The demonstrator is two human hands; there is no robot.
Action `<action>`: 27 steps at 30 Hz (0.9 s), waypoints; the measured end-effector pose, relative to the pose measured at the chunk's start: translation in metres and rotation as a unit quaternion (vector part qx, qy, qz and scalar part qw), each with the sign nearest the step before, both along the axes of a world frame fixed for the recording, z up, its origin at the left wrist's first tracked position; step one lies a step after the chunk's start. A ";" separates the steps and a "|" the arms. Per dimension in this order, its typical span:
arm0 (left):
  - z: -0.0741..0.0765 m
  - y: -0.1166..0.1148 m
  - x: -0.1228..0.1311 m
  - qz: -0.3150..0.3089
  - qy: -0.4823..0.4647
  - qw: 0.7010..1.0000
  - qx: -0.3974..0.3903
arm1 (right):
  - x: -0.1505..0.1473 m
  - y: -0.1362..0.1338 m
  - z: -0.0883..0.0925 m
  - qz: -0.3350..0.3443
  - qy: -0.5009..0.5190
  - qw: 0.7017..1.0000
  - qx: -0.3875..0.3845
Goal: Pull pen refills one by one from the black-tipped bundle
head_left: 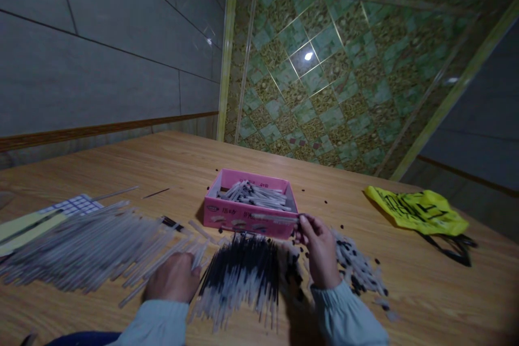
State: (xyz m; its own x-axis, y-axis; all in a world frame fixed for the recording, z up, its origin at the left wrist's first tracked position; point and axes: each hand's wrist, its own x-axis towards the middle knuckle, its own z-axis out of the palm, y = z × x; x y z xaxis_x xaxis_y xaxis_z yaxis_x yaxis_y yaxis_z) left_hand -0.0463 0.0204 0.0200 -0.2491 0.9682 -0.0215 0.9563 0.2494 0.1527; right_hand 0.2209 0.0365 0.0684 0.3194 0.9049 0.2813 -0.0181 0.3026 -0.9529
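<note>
My left hand (173,278) rests knuckles-up on the wooden table (425,292), fingers curled over the near ends of a broad spread of pale pen tubes (89,246). My right hand (318,248) is raised in front of the pink box (248,215), pinching one thin pale pen tube (267,218) that lies level along the box's front rim. The box holds several assembled pens (253,194). Between my hands lies a heap of black-filled refills (243,273). Small black caps (357,267) are scattered right of my right hand.
A crumpled yellow bag (417,208) with black handles lies at the right of the table. Flat printed cards (52,213) lie at the far left. A grey tiled wall runs behind on the left, green patterned floor tiles beyond the table's far edge.
</note>
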 end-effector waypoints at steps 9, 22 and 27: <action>0.004 -0.001 -0.002 -0.011 -0.012 1.000 0.003 | 0.013 0.065 0.021 -0.028 -0.179 0.983 -0.019; -0.009 0.005 -0.011 -0.073 -0.058 0.994 0.049 | 0.022 -0.033 -0.051 0.022 -0.520 0.841 -0.151; -0.006 0.002 -0.012 -0.084 -0.063 0.992 0.073 | 0.010 -0.035 -0.060 -0.003 -0.575 0.803 -0.159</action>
